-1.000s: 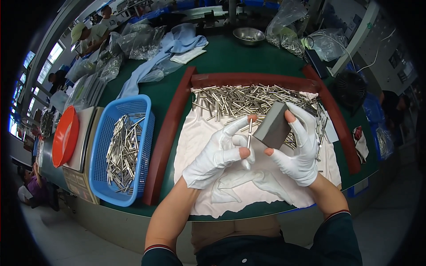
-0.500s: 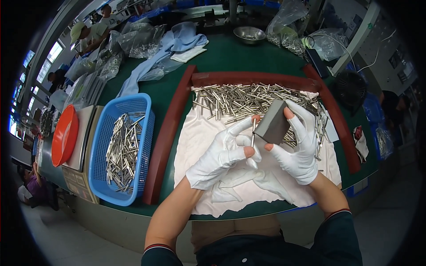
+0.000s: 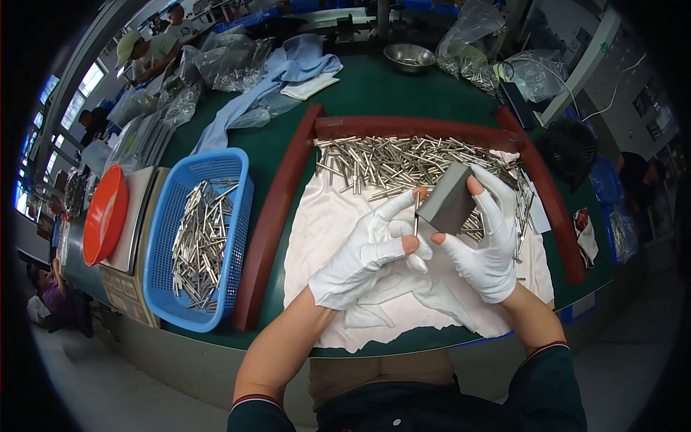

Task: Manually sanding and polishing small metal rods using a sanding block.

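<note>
My left hand, in a white glove with bare fingertips, pinches a slim metal pin upright between thumb and forefinger. My right hand, gloved the same way, grips a dark grey rectangular block by its edges. The block's left corner is right beside the pin; whether they touch I cannot tell. Beyond my hands lies a heap of loose metal pins on a pale pink cloth. A crumpled white cloth is under my wrists.
Dark red rails frame the cloth on the left, back and right. On the left stand a blue basket with many pins and an orange bowl. A metal bowl and plastic bags are farther back, where a person works.
My left hand and the pin have shifted slightly right. The block has moved a little to the right too, still in my right hand.
</note>
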Available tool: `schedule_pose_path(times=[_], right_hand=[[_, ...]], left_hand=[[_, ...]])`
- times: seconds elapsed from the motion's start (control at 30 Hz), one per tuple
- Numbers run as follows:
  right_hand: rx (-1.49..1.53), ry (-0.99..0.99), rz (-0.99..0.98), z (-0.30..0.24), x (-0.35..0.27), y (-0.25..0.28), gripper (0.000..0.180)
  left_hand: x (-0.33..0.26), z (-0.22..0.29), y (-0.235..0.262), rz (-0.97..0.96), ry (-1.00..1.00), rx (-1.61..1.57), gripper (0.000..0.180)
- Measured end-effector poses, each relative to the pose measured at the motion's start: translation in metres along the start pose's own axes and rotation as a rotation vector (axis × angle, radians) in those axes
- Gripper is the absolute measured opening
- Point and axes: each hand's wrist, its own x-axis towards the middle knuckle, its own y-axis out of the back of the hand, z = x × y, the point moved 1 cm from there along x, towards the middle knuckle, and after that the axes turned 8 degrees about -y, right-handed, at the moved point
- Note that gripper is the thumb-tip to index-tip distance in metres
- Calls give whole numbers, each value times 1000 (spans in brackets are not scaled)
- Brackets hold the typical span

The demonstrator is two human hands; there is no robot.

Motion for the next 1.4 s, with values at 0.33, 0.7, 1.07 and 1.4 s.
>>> schedule_pose_path(times=[0.33,0.7,1.07,1.4], right_hand=[[-150,124,101,-4,-1,1,84],[-99,80,60,-8,3,1,84],[-109,82,77,-5,2,-1,86],[-57,-20,48,0,0,-3,91]], left_hand=[[-1,-1,1,-40,-15,-57,81],[-2,4,1,-42,6,-20,75],[0,-5,5,-41,-32,-96,75],[1,-7,1,-28,-45,-104,76]])
